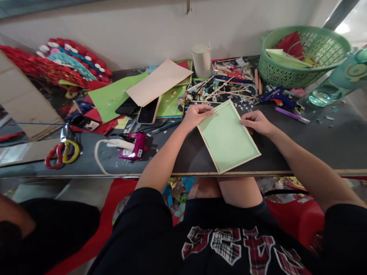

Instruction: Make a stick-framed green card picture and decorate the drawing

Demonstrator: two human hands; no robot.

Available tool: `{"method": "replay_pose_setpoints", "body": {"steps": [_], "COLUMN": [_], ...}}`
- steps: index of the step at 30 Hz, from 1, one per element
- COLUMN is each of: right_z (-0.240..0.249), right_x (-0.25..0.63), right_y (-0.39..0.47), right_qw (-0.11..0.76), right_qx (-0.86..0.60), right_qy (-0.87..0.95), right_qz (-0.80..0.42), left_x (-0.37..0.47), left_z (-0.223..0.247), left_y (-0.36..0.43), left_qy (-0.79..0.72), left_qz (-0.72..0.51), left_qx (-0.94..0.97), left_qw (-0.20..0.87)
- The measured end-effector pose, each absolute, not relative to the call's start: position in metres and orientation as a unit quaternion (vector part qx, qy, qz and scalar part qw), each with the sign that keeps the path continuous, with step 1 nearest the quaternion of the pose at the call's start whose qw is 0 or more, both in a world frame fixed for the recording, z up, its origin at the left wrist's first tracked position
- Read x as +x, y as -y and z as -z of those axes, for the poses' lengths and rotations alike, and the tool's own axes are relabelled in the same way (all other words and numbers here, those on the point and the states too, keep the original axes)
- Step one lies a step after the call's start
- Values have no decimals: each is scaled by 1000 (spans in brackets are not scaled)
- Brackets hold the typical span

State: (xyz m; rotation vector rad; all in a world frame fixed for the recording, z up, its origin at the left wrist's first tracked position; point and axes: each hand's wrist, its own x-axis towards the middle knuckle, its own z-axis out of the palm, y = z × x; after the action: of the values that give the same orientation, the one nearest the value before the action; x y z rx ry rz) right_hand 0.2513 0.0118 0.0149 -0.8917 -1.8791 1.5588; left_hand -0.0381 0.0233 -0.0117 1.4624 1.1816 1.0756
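Pale green fills a light-rimmed panel (229, 141) at the near edge of the dark table (329, 141), held between two hands. To its left lie scissors (68, 151) and a purple socket (137, 147). The left hand (198, 116) pinches the panel's far left edge; the right hand (256, 122) holds its right edge, thumb on top. Farther off, a blue glue gun (279, 98) lies right of heaped sticks (219, 91); a green basket (273, 70) stands far right.

2 bare forearms (169, 152) angled inward | left hand (197, 115): pinch grip | right hand (259, 122): pinch grip, fingers curled
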Motion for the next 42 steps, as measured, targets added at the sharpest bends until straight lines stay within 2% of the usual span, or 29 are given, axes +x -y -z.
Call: {"method": "replay_pose_setpoints", "body": {"steps": [3, 8, 11, 14, 17, 22, 24, 29, 37, 42], "right_z": [-13, -6, -2, -3, -9, -25, -28, -25, -22, -20], "right_x": [253, 255, 255, 258, 262, 268, 268, 264, 263, 262], "right_y": [-13, -17, -16, -15, -16, -15, -14, -16, -18, -18], "right_qw": [265, 398, 415, 376, 326, 42, -17, -29, -87, -85], "right_qx": [-378, -468, -500, -487, -488, -536, -538, -554, -560, -566], "right_qy": [712, 695, 668, 713, 770, 834, 836, 828, 823, 819], "right_qz": [-530, -373, -362, -334, -251, -126, -103, -76, -51, -45], "left_x": [-39, -38, -35, -33, -33, -32, -29, -21, -18, -24], "left_z": [9, 11, 9, 4, -3, -7, -6, 5, 12, 12], "left_y": [-21, -26, -27, -22, -14, -7, -5, -3, -2, -5], "left_qy": [-474, -500, -534, -562, -571, -583, -569, -539, -551, -575], "left_qz": [-427, -465, -464, -396, -309, -209, -191, -172, -129, -139], "left_qx": [615, 538, 456, 474, 554, 656, 710, 803, 815, 802], "left_qw": [464, 494, 540, 550, 522, 430, 369, 186, 126, 88]}}
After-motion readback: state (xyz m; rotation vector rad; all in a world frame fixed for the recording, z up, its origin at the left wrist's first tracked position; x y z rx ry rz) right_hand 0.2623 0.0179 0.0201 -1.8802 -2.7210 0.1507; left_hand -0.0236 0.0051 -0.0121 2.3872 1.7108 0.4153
